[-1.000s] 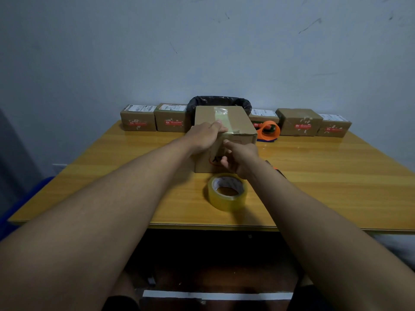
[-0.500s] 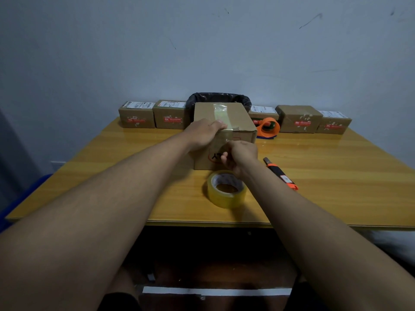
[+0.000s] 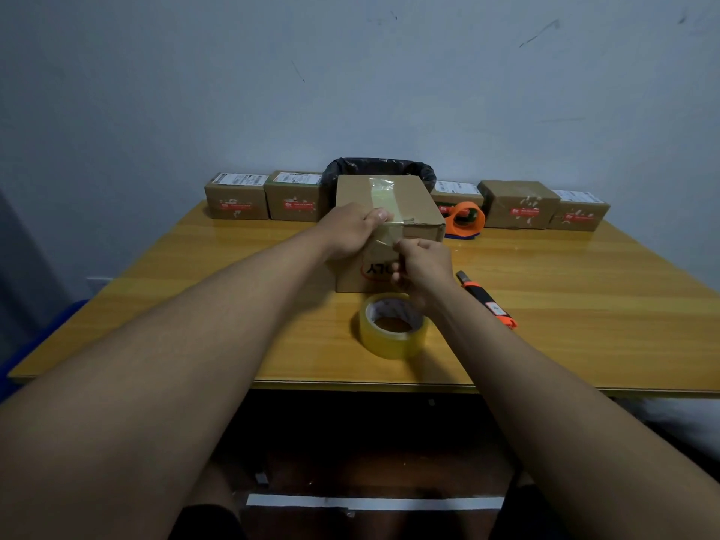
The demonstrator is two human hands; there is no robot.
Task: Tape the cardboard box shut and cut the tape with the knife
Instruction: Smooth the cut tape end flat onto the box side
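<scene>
The cardboard box (image 3: 417,204) stands in the middle of the table with a strip of clear tape (image 3: 383,194) running along its top and over the front edge. My left hand (image 3: 350,229) grips the box's top front edge, its thumb on the tape. My right hand (image 3: 422,267) is against the front face, fingers curled, pinching the tape's loose end. The yellowish tape roll (image 3: 391,325) lies flat just in front of the box. To the right of my right wrist, an orange and black knife (image 3: 487,300) lies on the table.
Several small labelled cardboard boxes (image 3: 237,202) line the back edge of the wooden table (image 3: 584,305). Behind the main box sits a black-lined bin (image 3: 350,167), and an orange tape dispenser (image 3: 465,220) is at its right.
My right hand has shifted slightly on the box's front face, and my forearm has uncovered the knife. The left hand stays at the top front edge.
</scene>
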